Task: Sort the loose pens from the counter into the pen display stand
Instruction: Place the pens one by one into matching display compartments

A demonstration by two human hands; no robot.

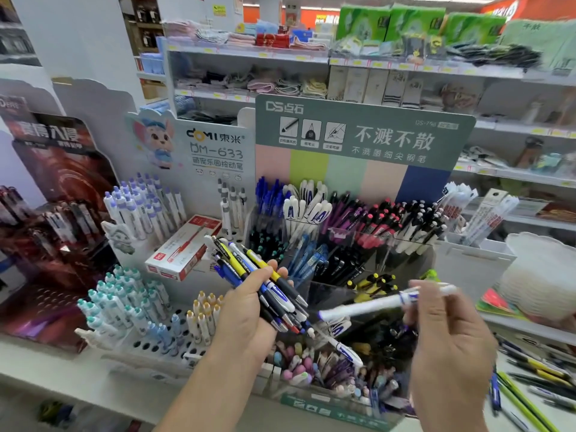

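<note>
One white-and-blue pen is lying crosswise, pinched by right hand fingers, over the display stand; left hand is gripping a bundle.

Two hands, one white pen

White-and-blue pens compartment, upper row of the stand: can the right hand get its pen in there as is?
Probably yes. The right hand pinches a single white-and-blue pen in front of the stand, and nothing stands between it and the matching pens' compartment. The left hand, gripping the pen bundle, sits lower left, off that path.
</note>
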